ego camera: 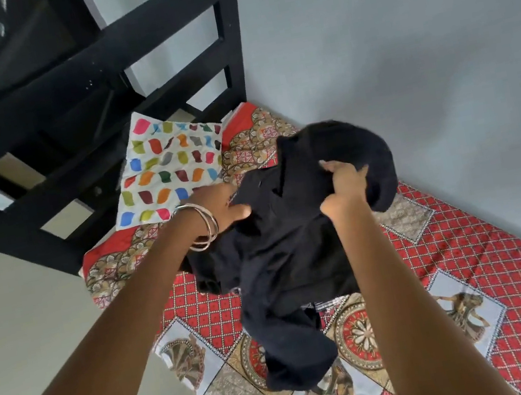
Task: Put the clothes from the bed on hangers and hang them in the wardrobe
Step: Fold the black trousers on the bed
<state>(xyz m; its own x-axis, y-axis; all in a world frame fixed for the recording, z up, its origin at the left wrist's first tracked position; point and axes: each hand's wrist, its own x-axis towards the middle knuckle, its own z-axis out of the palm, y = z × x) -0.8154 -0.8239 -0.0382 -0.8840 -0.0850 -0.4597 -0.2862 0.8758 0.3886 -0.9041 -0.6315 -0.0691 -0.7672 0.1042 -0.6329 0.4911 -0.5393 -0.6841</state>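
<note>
While held up above bed [472,264], black shirt [282,249] hangs crumpled, collar and button placket facing up, one sleeve drooping low toward red patterned bedsheet, lower folds touching it. Right hand [342,188] pinches bunched fabric near collar, fingers curled tight. Left hand [224,205], silver bangles [205,228] on wrist, grips shirt's opposite edge, fingertips hidden behind cloth. Pillow [166,165] with multicoloured shapes lies at head of bed, just beyond shirt. Black bed frame [90,70] rises behind pillow.
</note>
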